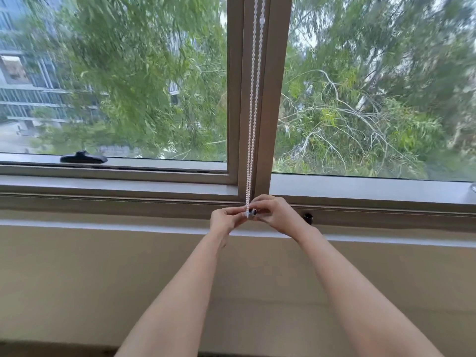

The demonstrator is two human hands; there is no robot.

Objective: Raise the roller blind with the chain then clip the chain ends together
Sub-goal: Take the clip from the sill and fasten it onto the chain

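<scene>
I read one head view, looking forward and down at a window; both arms reach out from the lower edge of the picture and meet at the foot of the central mullion (260, 99).

Chain: the white bead chain (251, 112) hangs in two strands down the face of the mullion, close together and roughly parallel; a clear connector bead (262, 21) sits on the right-hand strand near the top of the picture; both strands run down into the fingers at sill level.

Left hand (224, 219): fingers curled, thumb and forefinger pinched on the lower end of the chain from the left side.

Right hand (277, 215): fingers curled over the same spot from the right, touching the left hand's fingertips; between the two hands I see a small pale piece with a dark opening (251, 213), but I cannot tell whether it is a clip or whether the chain ends are joined in it.

Roller blind: no fabric shows across either pane; the glass is uncovered over the whole visible height, with trees and a building behind it.

Surroundings: a black window handle (83, 157) lies on the lower frame of the left pane; a small dark round fitting (308, 217) is fixed to the sill rail (128, 202) just right of the right hand; a plain beige wall (77, 279) runs below.
</scene>
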